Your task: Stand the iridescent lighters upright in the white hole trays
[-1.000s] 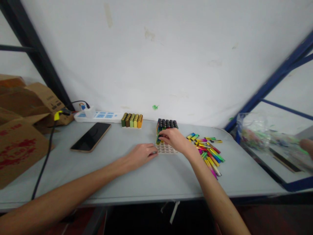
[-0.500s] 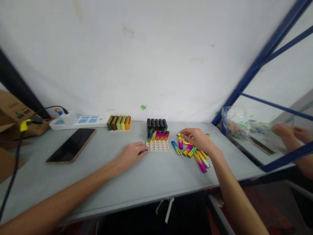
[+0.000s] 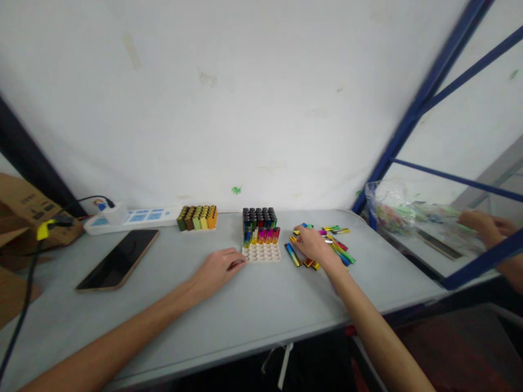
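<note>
My left hand [image 3: 224, 263] rests on the table with fingers closed at the front left corner of a white tray [image 3: 261, 253] with round holes. Dark-topped lighters [image 3: 260, 215] stand upright in the tray's back rows. In front of them is a row of shiny multicoloured lighters [image 3: 261, 236]; the holes nearest me are bare. My right hand [image 3: 312, 244] is down in a loose pile of metallic lighters [image 3: 343, 253] right of the tray. Its fingers are closed around a yellowish lighter, mostly hidden by the hand. A blue-and-gold lighter [image 3: 292, 255] lies just left of it.
Further left stand a block of gold-topped lighters [image 3: 197, 218], a white power strip [image 3: 143, 216] and a black phone [image 3: 118, 260]. A cardboard box [image 3: 28, 209] is at the far left. Blue metal framing [image 3: 408, 125] and a clear plastic bag [image 3: 390, 207] are right, with another person's hands [image 3: 486, 223] beyond.
My right hand has shifted slightly left and deeper into the pile, and the loose lighters lie differently. My left hand stays at the tray corner. The camera view has tilted up a little.
</note>
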`<state>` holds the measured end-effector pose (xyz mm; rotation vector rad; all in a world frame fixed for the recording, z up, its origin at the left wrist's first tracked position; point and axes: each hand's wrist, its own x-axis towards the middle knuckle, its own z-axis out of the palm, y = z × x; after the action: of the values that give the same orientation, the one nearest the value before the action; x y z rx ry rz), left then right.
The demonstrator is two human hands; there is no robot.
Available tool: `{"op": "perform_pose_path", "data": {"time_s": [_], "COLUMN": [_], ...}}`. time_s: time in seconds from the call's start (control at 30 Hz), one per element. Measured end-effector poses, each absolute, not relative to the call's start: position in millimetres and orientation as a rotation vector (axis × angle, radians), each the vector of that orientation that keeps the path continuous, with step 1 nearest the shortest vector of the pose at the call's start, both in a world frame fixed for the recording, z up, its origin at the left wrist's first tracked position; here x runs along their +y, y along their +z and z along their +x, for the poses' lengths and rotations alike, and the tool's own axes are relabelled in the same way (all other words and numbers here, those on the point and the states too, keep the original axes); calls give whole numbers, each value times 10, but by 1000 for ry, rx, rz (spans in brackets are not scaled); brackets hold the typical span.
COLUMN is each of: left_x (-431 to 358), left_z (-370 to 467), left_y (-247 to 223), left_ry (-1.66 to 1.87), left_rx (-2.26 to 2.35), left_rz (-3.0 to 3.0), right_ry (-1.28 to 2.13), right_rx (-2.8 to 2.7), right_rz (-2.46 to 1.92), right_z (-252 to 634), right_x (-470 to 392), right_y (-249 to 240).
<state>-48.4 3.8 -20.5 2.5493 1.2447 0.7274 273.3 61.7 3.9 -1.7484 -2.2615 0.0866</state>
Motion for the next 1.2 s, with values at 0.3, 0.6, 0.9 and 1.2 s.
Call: {"op": "perform_pose_path", "data": {"time_s": [0.3, 0.6, 0.9, 1.2], "left_x": [57, 39, 33, 37], "left_z": [-482, -473, -473, -477], "left_y": [-273, -263, -256, -265], "left_ry": [756, 745, 741, 753], "left_rx": [1227, 1214, 1205, 1200], "left_rz": [2547, 2546, 2553, 2553], "right_ry": [852, 866, 662, 354], "right_rx": [-1856, -1837, -1955, -2075], "right_rz": [-1114, -954, -955, -882], "right_z": [2613, 2183, 2076, 2010], "right_x": [574, 451, 423, 401], "right_y": [68, 226, 54, 61]}}
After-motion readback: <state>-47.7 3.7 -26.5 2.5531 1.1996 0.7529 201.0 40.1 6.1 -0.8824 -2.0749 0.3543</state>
